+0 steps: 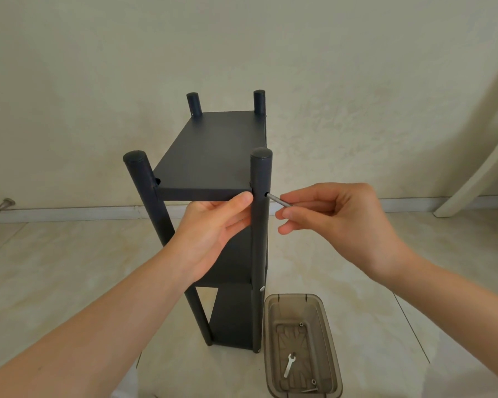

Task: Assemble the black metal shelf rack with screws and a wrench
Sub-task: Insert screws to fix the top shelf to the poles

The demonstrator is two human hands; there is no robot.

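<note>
Item: black metal shelf rack (213,150), upright on the tiled floor. Your left hand (210,231) grips the top shelf's front edge beside the front right post (260,254), thumb on the edge and fingers (236,222) closed beneath it. Your right hand (337,219) pinches a long screw (279,201), its tip at the post's hole. Container: brown translucent tray (327,334), on the floor just right of the rack's foot. Contents: one small wrench (289,365) and a few loose screws (313,382).
</note>
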